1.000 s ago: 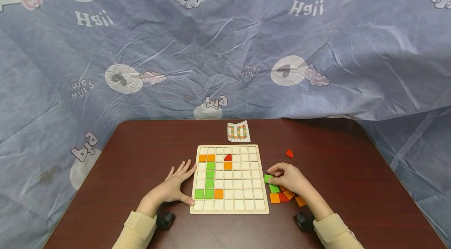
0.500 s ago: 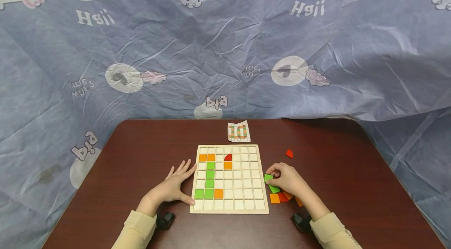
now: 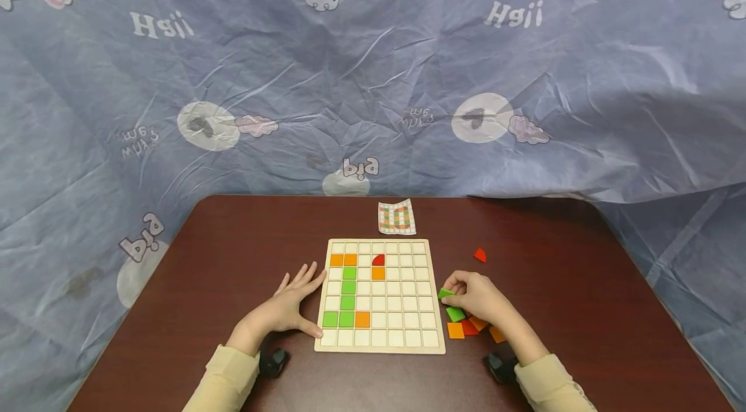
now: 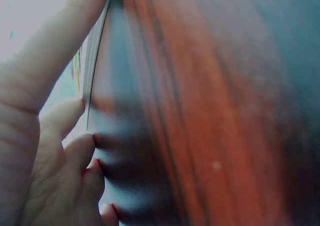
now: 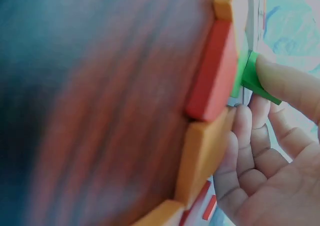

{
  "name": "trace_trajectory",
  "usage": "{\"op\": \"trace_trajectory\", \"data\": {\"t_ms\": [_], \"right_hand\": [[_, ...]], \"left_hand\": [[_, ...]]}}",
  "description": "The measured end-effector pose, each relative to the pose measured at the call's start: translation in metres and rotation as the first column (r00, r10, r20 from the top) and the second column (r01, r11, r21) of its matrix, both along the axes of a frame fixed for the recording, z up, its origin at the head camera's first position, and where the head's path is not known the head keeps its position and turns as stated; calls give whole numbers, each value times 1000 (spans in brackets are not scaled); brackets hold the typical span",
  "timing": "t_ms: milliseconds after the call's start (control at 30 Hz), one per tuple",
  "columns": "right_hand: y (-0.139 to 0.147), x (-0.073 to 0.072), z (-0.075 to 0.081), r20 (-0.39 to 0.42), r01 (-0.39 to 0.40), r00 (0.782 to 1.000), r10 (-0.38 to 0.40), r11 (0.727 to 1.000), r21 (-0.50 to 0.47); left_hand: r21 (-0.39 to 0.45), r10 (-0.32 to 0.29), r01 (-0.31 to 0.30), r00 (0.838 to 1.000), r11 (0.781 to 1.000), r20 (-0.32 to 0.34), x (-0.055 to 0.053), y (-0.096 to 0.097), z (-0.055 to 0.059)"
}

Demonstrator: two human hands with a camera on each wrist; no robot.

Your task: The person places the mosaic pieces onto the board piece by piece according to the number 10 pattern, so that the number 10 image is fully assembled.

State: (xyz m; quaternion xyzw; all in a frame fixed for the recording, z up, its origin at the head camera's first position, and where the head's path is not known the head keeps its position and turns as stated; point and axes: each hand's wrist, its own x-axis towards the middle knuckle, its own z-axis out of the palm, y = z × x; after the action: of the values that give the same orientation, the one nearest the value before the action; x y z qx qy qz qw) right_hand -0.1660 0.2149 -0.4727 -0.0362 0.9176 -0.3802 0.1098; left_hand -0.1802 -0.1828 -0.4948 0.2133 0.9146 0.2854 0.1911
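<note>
My left hand [image 3: 285, 308] lies with spread fingers along the left edge of a pale grid board [image 3: 402, 337], thumb and fingertips touching it. Several green, orange and red tiles sit in the board's cells. Beyond the board's right edge, my right hand [image 3: 474, 292] pinches a green square tile [image 5: 255, 79] between thumb and fingers, tilted in the head view. Under and beside that hand lie a second green tile [image 3: 455, 314], an orange tile [image 3: 456, 331], a red tile [image 5: 215, 71] and more orange pieces, partly hidden by the hand.
A small printed pattern sheet [image 3: 397, 217] lies behind the board. One red quarter-round piece [image 3: 480, 254] sits alone beyond the right hand. Everything rests on a dark brown table [image 3: 262, 224], with a blue patterned cloth [image 3: 326, 75] hanging behind it.
My right hand has taken hold of the green tile and tilted it up off the table. The left hand stays at the board's edge. The head view has shifted slightly.
</note>
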Motion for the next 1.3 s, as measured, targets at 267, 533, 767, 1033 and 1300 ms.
{"op": "trace_trajectory", "data": {"t_ms": [267, 533, 767, 1033, 1300], "right_hand": [[-9, -9, 11, -26, 39, 999, -42, 994, -98], [-38, -19, 15, -57, 35, 997, -45, 984, -172], [-71, -27, 15, -46, 41, 998, -52, 975, -220], [-97, -29, 13, -54, -13, 999, 0, 974, -228], [-105, -31, 6, -89, -61, 995, 45, 983, -175]], "left_hand": [[5, 0, 0, 1000, 1000, 0, -1, 0, 0], [2, -2, 2, 1000, 1000, -1, -2, 0, 0], [3, -9, 9, 1000, 1000, -8, -1, 0, 0], [-5, 2, -2, 1000, 1000, 5, -1, 1, 0], [-3, 1, -1, 1000, 1000, 6, -1, 1, 1]]}}
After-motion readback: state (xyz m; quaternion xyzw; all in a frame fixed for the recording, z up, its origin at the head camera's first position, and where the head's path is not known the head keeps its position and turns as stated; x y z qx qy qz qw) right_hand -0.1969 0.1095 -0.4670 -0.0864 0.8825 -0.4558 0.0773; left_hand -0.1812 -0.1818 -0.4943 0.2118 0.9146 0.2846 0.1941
